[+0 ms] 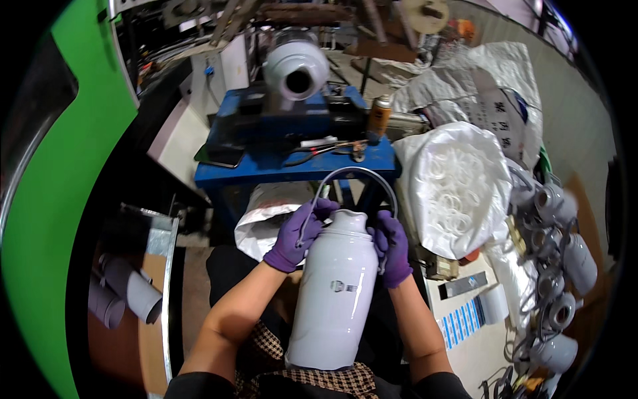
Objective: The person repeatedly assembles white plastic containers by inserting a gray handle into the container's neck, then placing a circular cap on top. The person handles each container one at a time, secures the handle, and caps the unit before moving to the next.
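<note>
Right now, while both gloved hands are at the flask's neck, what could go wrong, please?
The pale grey flask seems propped on the checked cloth over the lap, so its glossy body could slide if the left hand and right hand loosen. The thin handle arching above the neck might spring aside if one end slips. The pliers lie near the front of the blue bench, so a knock might drop them.

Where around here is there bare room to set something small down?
On the blue bench, between the flat black slab and the pliers; also the white surface this side of the blue-striped sheet. Crowded: far right, among grey flasks, and the bench's back, by the orange spray can.
</note>
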Demonstrator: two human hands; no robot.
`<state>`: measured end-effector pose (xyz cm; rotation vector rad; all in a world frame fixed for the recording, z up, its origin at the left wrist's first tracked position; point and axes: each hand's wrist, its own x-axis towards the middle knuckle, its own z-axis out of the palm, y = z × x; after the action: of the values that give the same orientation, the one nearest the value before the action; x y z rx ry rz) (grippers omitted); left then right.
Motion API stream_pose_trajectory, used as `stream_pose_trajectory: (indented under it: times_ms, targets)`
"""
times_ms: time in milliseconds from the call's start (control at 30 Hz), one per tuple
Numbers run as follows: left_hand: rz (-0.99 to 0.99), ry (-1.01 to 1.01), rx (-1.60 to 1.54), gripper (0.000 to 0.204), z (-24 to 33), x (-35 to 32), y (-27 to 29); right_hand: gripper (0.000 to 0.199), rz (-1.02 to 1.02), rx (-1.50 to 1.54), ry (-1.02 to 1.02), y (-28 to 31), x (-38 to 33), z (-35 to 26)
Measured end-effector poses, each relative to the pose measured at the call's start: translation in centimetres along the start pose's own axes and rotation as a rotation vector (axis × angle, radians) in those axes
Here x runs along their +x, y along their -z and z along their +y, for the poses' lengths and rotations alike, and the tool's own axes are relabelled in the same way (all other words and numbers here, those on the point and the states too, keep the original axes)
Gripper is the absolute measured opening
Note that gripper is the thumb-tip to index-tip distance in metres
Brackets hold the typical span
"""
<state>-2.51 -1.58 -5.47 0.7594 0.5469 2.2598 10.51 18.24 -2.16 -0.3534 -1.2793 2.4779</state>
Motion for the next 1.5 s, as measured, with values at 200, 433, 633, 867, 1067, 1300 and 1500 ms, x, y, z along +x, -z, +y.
stream_pose_trajectory:
  times_ms: [200, 433, 633, 867, 1067, 1300, 1500]
  targets:
    - [-0.099, 0.155, -0.039, 0.037, 2.1, 0.8, 0.9, 0.021, -0.074, 0.165, 0.054, -1.2, -1.2, 0.9]
    - [0.184, 0.300, 0.205, 0.031, 3.9, -0.3, -0.9, 0.054, -0.311, 0.567, -0.036, -1.0, 0.0, 2.2]
    - [-0.086, -0.671, 1.372, 0.012, 5.0, -0.7, -5.4, 0.086, -0.652, 0.236, -0.300, 0.3, 0.9, 0.9]
    - [-0.445, -0.961, 1.303, 0.035, 5.6, -2.8, -5.5, 0.101, -0.705, 0.022, -0.538, -4.1, 1.3, -1.0]
    - [0.268, -0.392, -0.080, 0.040, 3.1, -2.8, -0.9, 0.083, -0.635, -0.019, -0.392, -5.0, 2.0, 0.7]
    - [0.209, 0.165, -0.014, 0.088, 6.8, -0.9, -1.7, 0.066, -0.604, 0.621, -0.087, -6.9, -0.3, 1.7]
    - [0.222, 0.286, 0.150, 0.066, 6.5, -2.3, 1.1, 0.056, -0.523, -0.407, -0.042, -8.9, -0.3, -4.9]
